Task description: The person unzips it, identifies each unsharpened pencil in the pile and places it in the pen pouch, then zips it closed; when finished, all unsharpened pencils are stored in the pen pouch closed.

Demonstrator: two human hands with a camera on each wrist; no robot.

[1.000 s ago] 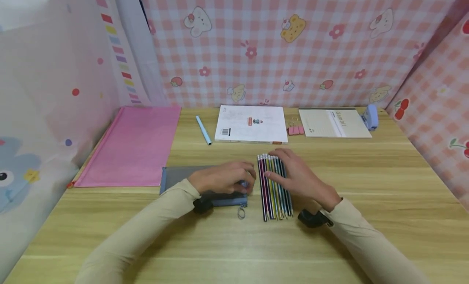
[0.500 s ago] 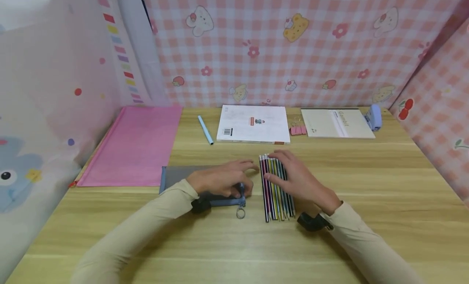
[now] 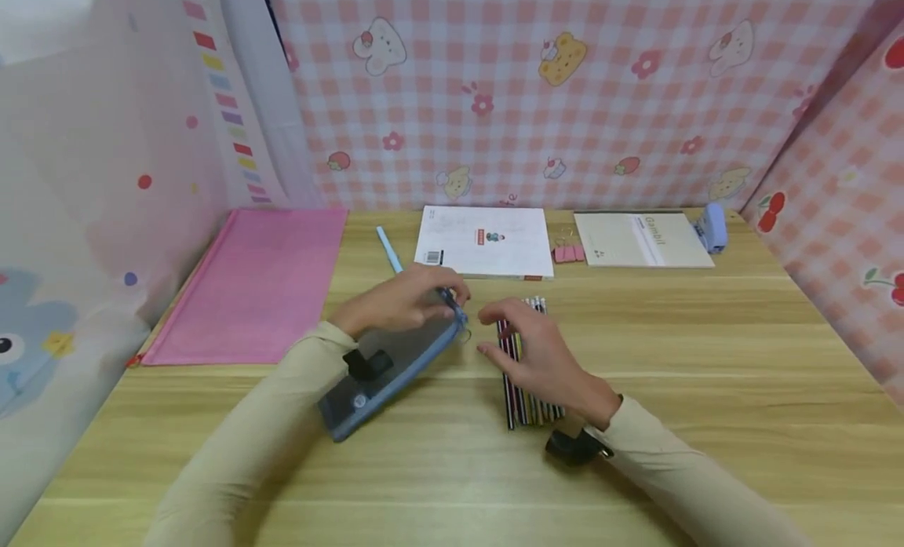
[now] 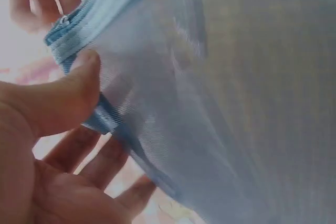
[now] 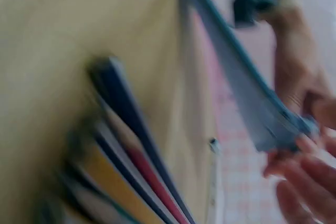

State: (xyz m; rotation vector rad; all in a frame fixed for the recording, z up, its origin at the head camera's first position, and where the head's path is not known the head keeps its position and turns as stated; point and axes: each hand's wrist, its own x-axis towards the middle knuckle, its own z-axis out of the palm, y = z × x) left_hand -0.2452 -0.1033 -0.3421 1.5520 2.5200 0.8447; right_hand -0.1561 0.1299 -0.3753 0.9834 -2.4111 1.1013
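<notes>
My left hand (image 3: 395, 302) pinches one corner of a grey mesh zip pouch (image 3: 413, 344) with blue edging, thumb on the near face and fingers behind it. Tilted, the pouch hangs down toward the front left. A small metal ring (image 3: 465, 336) dangles by the held corner. My right hand (image 3: 540, 362) hovers over a row of striped pencils (image 3: 514, 406), its fingers loosely bent and reaching toward that corner with nothing in them. In the left wrist view, the pouch's blue zip (image 4: 71, 30) runs close to the right fingers (image 4: 44, 3).
A pink zip folder (image 3: 247, 288) lies at the left. Along the back are a light blue pen (image 3: 388, 249), a white book (image 3: 483, 241), pink binder clips (image 3: 568, 253), a cream notebook (image 3: 643, 239) and a lilac stapler (image 3: 713, 227).
My left hand has lifted the pouch's right end off the table and swung it away from me, tilting the pouch. The right hand has left the pencils and shifted left toward it.
</notes>
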